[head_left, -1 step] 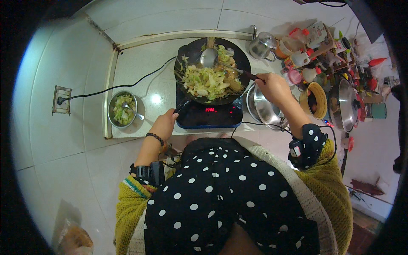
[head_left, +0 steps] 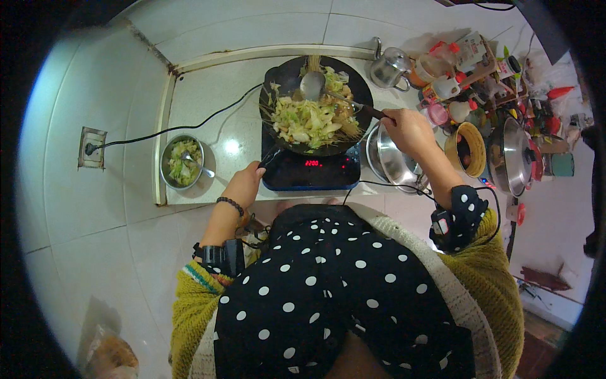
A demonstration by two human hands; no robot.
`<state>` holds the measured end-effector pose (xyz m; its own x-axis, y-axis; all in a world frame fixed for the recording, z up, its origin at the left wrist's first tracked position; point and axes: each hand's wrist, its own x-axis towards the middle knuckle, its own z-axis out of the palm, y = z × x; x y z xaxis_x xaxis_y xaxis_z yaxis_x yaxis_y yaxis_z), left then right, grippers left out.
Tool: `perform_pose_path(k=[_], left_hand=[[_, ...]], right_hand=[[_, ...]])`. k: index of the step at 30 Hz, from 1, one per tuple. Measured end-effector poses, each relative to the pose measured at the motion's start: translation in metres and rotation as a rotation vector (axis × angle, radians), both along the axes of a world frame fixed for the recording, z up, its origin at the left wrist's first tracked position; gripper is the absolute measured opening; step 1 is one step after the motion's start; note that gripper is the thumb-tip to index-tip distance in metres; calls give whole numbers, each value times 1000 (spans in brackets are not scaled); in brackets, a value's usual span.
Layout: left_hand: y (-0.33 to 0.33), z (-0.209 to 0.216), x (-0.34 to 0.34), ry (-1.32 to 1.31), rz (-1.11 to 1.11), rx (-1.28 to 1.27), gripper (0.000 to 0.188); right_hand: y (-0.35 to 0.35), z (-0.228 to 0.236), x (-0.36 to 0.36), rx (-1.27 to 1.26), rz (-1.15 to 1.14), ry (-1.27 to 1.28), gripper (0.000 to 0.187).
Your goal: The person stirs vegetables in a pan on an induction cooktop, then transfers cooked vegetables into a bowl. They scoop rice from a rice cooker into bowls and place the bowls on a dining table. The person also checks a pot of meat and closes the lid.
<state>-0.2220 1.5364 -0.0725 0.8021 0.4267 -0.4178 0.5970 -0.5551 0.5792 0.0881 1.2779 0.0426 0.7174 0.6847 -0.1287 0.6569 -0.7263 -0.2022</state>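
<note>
A dark wok rests on a black induction cooker with a lit red display. Inside it lie chopped cabbage and thin pale noodles, some of them fanned over the rim. My left hand is closed round the end of the wok's dark handle at the near left. With my right hand I grip the dark handle of a metal ladle, whose bowl sits among the food toward the far side of the wok.
A metal bowl of cabbage with a spoon stands left. Right of the wok are stacked metal basins, a kettle, a yellow container, a lidded pot and several bottles. A black cord runs to the wall socket.
The ladle's bowl has shifted slightly to the right in the wok, and my right hand has moved a little with it. My left hand stays on the wok handle.
</note>
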Motion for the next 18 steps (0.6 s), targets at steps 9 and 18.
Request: perform_pose_path(k=[9, 18], left_hand=[[3, -10, -3, -61, 17, -20, 33], [3, -11, -2, -52, -16, 15, 32]], right_hand=[[-37, 44, -42, 242, 310, -69, 29], [-25, 32, -73, 96, 402, -115, 36]])
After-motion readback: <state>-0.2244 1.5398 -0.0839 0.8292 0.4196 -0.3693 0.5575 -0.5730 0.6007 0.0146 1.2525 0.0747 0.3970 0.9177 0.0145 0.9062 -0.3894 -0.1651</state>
